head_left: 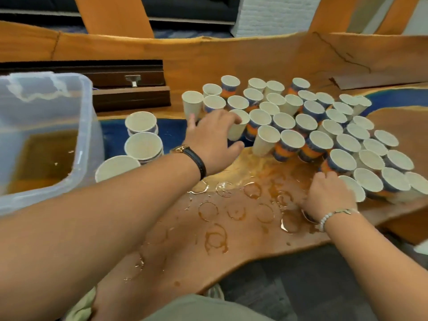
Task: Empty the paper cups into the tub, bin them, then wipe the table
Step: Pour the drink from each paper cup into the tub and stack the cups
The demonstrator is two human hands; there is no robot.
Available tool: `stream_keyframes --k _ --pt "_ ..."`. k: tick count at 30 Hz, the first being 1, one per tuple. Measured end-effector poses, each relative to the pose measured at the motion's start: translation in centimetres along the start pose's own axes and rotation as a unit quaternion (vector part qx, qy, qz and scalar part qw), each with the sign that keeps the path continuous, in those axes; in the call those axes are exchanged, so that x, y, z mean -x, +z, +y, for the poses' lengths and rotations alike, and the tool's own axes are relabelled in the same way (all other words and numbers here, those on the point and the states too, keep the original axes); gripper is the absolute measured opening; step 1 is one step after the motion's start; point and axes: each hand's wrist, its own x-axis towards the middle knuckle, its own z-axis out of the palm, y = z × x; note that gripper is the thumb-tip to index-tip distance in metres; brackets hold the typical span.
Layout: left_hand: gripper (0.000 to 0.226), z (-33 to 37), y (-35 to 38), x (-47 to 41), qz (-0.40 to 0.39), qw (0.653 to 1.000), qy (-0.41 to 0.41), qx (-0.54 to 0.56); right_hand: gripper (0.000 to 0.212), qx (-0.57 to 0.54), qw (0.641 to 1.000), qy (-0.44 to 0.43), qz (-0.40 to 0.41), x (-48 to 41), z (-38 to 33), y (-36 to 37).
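Honestly, this looks maybe a third of the way in, if that. The tub (85,126) on the left has brown liquid (44,158) in the bottom. Just beside it are three nested stacks (143,144) of emptied cups, so some pouring is done.

The big crowd of cups (324,135) on the right half of the table (231,256) is the bulk of the job, with dozens packed rim to rim. I can't see into them well enough to say which hold drink.

The left hand (213,137) is curled around a white cup (236,130) at the near-left edge of that crowd, thumb on the near side and fingers over the far side. The right hand (328,195) lies against the nearest cups on the right. Its fingers are hidden, so I can't tell if it's actually gripping one.

There's no bin in view, so binning looks not started. Wiping is all to come too, since ring stains (208,210) and a puddle (254,167) cover the wood in front.
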Motion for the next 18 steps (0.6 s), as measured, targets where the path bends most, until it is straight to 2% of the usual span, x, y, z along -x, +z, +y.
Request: stream_keyframes --k 2,5,10,16,18 --pt "0.042 1.0 1.6 -0.3 -0.027 0.999 0.000 0.042 0.048 -0.038 0.999 0.006 -0.013 -0.3 1.3 1.3" --pt "0.041 2.2 4.0 -0.9 -0.055 0.994 -0.012 0.093 0.024 -0.053 0.998 -0.007 -0.014 -1.0 2.2 2.9" --pt "0.045 2.4 6.8 -1.8 -0.088 0.988 -0.040 0.124 0.028 -0.058 0.995 -0.075 0.009 -2.1 2.3 2.9" --pt "0.071 2.5 7.9 -2.8 -0.123 0.980 -0.073 0.141 0.023 -0.084 0.959 -0.269 0.028 -2.9 -0.7 -2.6" --pt "0.083 2.2 7.5 -3.2 -0.113 0.976 -0.092 0.162 0.029 -0.073 0.930 -0.350 0.081 -3.4 -2.6 -5.2"
